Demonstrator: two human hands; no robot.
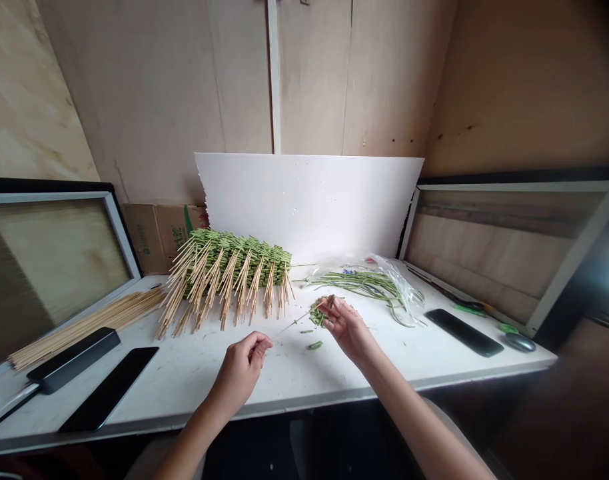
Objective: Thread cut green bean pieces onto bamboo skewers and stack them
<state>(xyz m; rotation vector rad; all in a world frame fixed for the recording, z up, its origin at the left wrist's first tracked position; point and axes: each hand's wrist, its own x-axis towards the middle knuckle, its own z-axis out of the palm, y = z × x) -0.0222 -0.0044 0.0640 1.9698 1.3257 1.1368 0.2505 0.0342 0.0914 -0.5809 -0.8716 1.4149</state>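
My left hand (245, 352) is closed in a pinch on one end of a thin bamboo skewer (290, 326), held tilted above the table. The skewer's far end rises to the fingertips of my right hand (345, 323), which pinch what looks like a short piece of green bean (331, 301). Behind and beneath that hand lies a small heap of cut bean pieces (316, 315), partly hidden by the fingers. Nearer me, a loose bean piece (315, 345) rests on the table. To the left is a large stack of bean-loaded skewers (234, 263), their bare ends pointing towards me.
Long uncut beans (357, 283) lie partly in a clear plastic bag (407, 293). Bare skewers (92, 327), a black box (74, 360) and a phone (109, 389) are at left. Another phone (464, 332) and a mouse (520, 342) lie right. A white board (309, 207) stands behind.
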